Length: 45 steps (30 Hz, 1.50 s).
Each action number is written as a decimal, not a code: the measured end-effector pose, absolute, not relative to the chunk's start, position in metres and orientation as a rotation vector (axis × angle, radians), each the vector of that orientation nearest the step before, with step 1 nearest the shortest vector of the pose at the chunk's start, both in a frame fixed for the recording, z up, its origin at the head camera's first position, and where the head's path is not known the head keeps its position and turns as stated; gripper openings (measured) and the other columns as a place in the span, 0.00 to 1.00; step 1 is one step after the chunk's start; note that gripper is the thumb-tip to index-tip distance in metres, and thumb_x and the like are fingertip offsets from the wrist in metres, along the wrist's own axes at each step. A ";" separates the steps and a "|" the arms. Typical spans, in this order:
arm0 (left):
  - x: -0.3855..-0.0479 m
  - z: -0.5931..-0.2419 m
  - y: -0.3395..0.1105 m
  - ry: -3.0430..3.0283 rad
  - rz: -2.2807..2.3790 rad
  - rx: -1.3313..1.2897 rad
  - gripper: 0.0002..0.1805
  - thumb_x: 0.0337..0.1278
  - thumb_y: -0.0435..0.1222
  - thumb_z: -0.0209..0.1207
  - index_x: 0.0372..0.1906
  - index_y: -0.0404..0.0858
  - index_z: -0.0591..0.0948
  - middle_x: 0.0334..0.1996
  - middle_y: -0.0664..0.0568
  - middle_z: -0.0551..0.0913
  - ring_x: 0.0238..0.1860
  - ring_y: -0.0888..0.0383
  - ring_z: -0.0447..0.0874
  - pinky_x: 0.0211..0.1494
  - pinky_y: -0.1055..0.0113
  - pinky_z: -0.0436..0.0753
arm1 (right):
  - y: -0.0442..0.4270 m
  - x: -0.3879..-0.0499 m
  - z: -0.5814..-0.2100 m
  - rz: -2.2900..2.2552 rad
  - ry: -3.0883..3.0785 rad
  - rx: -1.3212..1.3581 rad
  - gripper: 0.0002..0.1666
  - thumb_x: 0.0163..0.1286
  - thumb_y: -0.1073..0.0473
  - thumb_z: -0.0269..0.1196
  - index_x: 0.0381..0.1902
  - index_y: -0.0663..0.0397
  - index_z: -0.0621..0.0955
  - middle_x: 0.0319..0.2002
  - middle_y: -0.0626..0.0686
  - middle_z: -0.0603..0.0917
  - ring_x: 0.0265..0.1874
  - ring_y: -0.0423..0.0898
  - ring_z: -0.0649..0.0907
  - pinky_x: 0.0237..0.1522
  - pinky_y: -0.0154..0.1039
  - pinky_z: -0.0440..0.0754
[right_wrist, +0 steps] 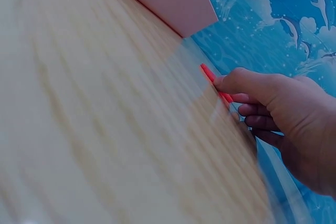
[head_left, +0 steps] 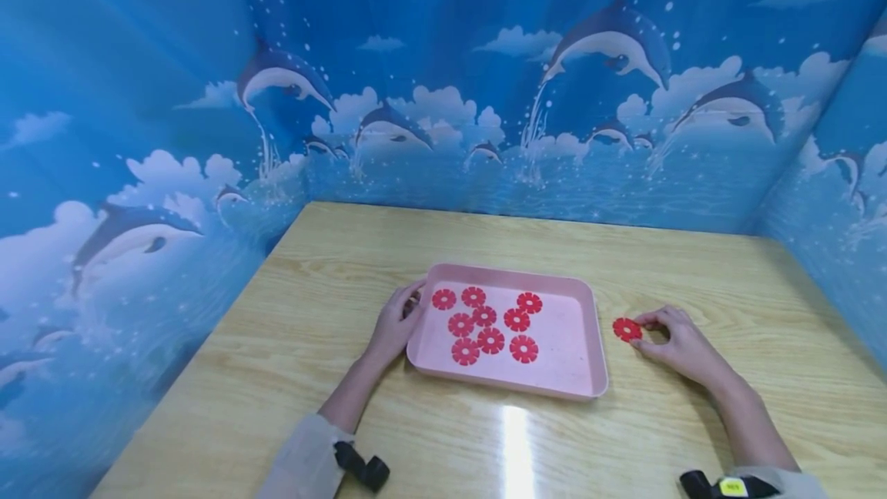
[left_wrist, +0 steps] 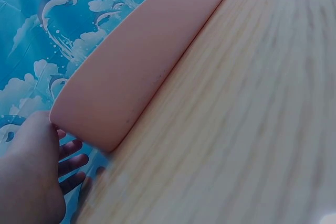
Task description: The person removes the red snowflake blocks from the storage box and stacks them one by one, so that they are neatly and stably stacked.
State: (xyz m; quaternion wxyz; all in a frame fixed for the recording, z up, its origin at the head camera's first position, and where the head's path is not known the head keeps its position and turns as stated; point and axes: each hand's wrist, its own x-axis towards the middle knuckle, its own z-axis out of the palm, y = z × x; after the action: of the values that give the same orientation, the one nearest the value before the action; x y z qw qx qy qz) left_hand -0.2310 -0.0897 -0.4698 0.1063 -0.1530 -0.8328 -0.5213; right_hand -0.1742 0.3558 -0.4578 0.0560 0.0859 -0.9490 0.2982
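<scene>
Two grey sleeves [head_left: 305, 460] are showing at the bottom edge, each wrist wearing one black device [head_left: 360, 468]. The right one is carrying a yellow label [head_left: 733, 487], print too small to read. A white glare streak [head_left: 516, 453] is crossing the table [head_left: 360, 252] at bottom centre, wood-grained and pale.

The right hand [head_left: 682, 345], right of centre, is pinching one red disc [head_left: 620, 329] between thumb and fingers, just beside the tray's right side. That piece is looking flat, round and bright red, its rim notched into petal-like teeth, a small hole in the middle. The left hand [head_left: 396, 322] is touching the tray's left end; whether its fingers are gripping, cannot tell.

One pink tray [head_left: 557, 329], rectangular with rounded corners, is sitting at lower centre. Nine similar discs [head_left: 473, 353] are lying inside, mostly toward its left, some touching; ten counting the held piece.

Behind, a blue backdrop [head_left: 450, 29] is hanging across the top and both sides, showing several dolphins [head_left: 613, 41], white clouds and water.
</scene>
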 end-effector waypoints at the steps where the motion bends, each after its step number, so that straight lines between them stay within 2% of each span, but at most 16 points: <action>1: -0.231 -0.470 -0.090 -2.451 -1.536 -0.453 0.22 0.56 0.26 0.54 0.58 0.34 0.73 0.40 0.45 0.75 0.37 0.53 0.75 0.42 0.61 0.77 | 0.356 -0.174 -0.458 0.907 -2.883 0.258 0.22 0.56 0.55 0.67 0.43 0.65 0.78 0.37 0.56 0.73 0.39 0.53 0.70 0.38 0.49 0.68; 9: -0.231 -0.469 -0.088 -2.447 -1.530 -0.468 0.21 0.57 0.27 0.54 0.57 0.33 0.73 0.39 0.45 0.75 0.36 0.53 0.75 0.41 0.61 0.77 | 0.359 -0.172 -0.462 0.914 -2.855 0.255 0.22 0.56 0.55 0.67 0.45 0.63 0.78 0.39 0.57 0.74 0.41 0.53 0.71 0.41 0.50 0.69; 14: -0.231 -0.469 -0.088 -2.447 -1.538 -0.468 0.21 0.57 0.27 0.54 0.58 0.33 0.73 0.39 0.45 0.75 0.37 0.52 0.75 0.41 0.61 0.77 | 0.360 -0.172 -0.459 0.936 -2.793 0.301 0.21 0.56 0.60 0.68 0.45 0.64 0.78 0.39 0.57 0.75 0.41 0.55 0.74 0.41 0.46 0.71; 17: -0.230 -0.469 -0.088 -2.445 -1.541 -0.468 0.22 0.56 0.25 0.54 0.58 0.33 0.73 0.39 0.45 0.75 0.36 0.52 0.75 0.41 0.60 0.77 | 0.356 -0.170 -0.451 0.961 -2.759 0.332 0.20 0.55 0.63 0.67 0.45 0.64 0.78 0.39 0.57 0.75 0.41 0.56 0.74 0.41 0.49 0.72; 20: -0.229 -0.470 -0.090 -2.448 -1.541 -0.464 0.22 0.55 0.25 0.54 0.58 0.33 0.73 0.39 0.44 0.75 0.36 0.52 0.75 0.41 0.60 0.77 | 0.345 -0.170 -0.440 0.974 -2.731 0.374 0.20 0.54 0.64 0.68 0.45 0.64 0.78 0.39 0.57 0.75 0.41 0.56 0.73 0.40 0.55 0.71; 25: -0.228 -0.472 -0.092 -2.448 -1.554 -0.436 0.22 0.56 0.25 0.54 0.58 0.34 0.73 0.40 0.45 0.75 0.37 0.52 0.75 0.42 0.60 0.77 | 0.319 -0.171 -0.423 0.973 -2.720 0.475 0.21 0.53 0.62 0.69 0.45 0.63 0.79 0.39 0.57 0.76 0.40 0.56 0.74 0.39 0.57 0.73; 39: -0.230 -0.471 -0.091 -2.437 -1.549 -0.454 0.21 0.57 0.26 0.54 0.58 0.33 0.73 0.40 0.45 0.75 0.37 0.52 0.75 0.42 0.60 0.77 | 0.251 -0.179 -0.413 1.147 -2.815 0.752 0.20 0.51 0.63 0.69 0.44 0.58 0.79 0.44 0.51 0.76 0.47 0.54 0.73 0.45 0.55 0.74; 45: -0.231 -0.471 -0.089 -2.421 -1.548 -0.465 0.20 0.58 0.27 0.54 0.57 0.33 0.73 0.39 0.45 0.75 0.37 0.52 0.75 0.42 0.61 0.77 | 0.233 -0.186 -0.418 1.133 -2.827 0.930 0.21 0.53 0.60 0.69 0.46 0.55 0.78 0.44 0.50 0.77 0.46 0.48 0.74 0.44 0.50 0.76</action>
State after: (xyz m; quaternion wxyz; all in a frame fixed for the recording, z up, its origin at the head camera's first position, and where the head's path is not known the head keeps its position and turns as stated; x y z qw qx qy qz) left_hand -0.2312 -0.0895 -0.4712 0.1149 -0.1585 -0.8262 -0.5282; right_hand -0.1857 0.2332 -0.4178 -0.0213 0.2921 -0.8875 0.3558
